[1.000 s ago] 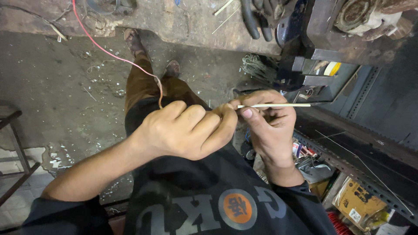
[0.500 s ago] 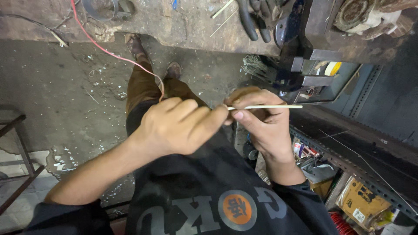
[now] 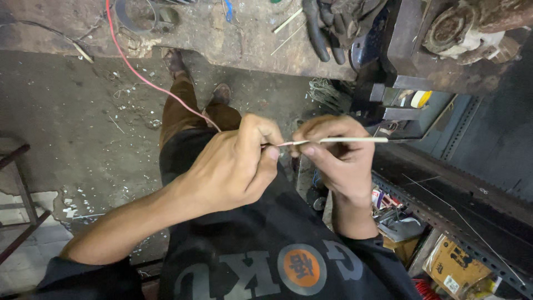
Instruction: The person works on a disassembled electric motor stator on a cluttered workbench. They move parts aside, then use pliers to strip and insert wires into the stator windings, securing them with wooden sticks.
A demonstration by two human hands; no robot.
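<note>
Left hand (image 3: 233,166): closed, pinching the bared tip of the thin red insulated wire (image 3: 150,83) at frame centre | Right hand (image 3: 338,158): closed on the slim pale tube-like sleeve (image 3: 344,140) | Progress: tip just meets the sleeve mouth; threading looks barely begun | Upper frame: worn grey counter (image 3: 233,39), dark gloves (image 3: 333,25).
</note>
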